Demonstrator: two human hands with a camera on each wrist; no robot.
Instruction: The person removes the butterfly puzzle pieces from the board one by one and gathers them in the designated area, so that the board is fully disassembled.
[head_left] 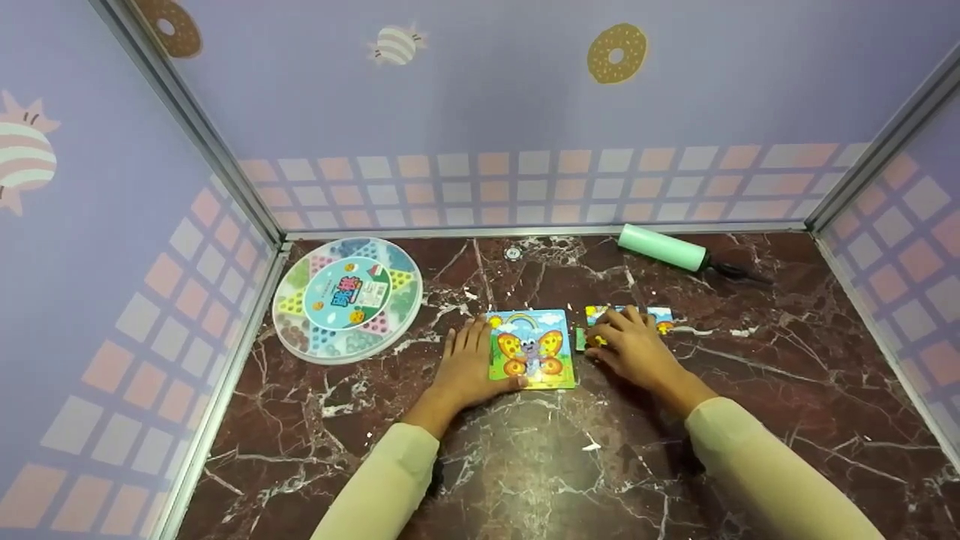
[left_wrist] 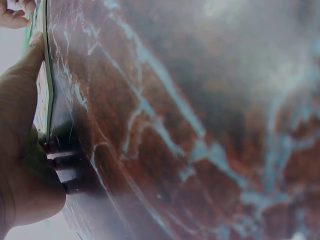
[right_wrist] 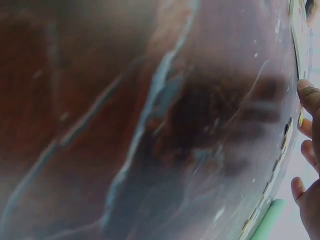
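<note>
Two hands lie on a dark red marble table point(head_left: 525, 465). The left hand point(head_left: 469, 364) rests flat beside a butterfly puzzle point(head_left: 532, 349), fingers straight, thumb along the puzzle's near left edge; the left wrist view shows that thumb pressed against the board's rim. The right hand point(head_left: 634, 349) lies just right of the puzzle, fingers loosely bent over a row of loose pieces point(head_left: 660, 316), touching them; whether it pinches one I cannot tell. Far left sits a round checkers box point(head_left: 346, 298). A mint-green roller point(head_left: 664, 247) lies at the back wall.
</note>
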